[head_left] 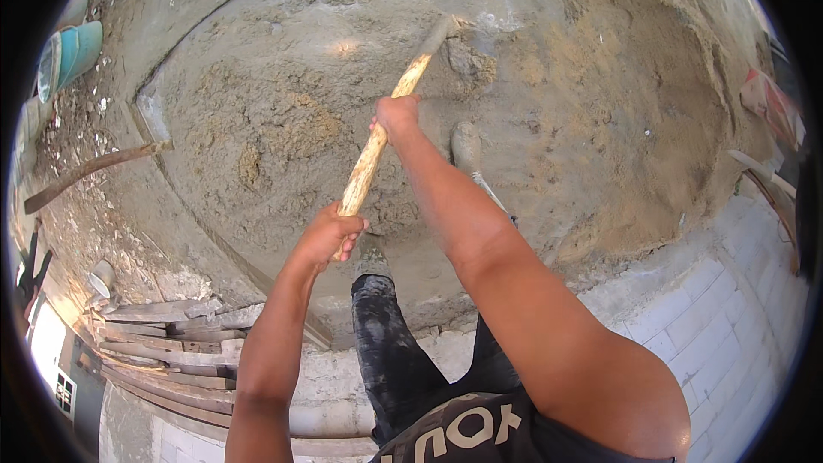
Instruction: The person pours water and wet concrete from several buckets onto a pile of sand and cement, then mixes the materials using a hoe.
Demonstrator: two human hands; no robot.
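Both my hands grip a hoe (369, 163) by its pale, mottled wooden handle, which slants away to the upper right. My right hand (397, 115) is wrapped round it about midway up. Nearer to me, my left hand (330, 234) closes round the lower end. The handle's far end is coated grey, and the head there is caked with mortar, so its outline is hard to make out. It rests in a broad spread of wet mortar (291, 129), grey with sandy brown patches. My feet stand in the mortar, smeared with it.
At the left lies another wooden-handled tool (94, 173), beside a teal bucket (79, 53) farther off. Stacked boards (171, 351) sit at the lower left, near a small pale container (102, 277). White blocks (711, 309) form the right edge; a red-and-white bag (771, 107) lies beyond.
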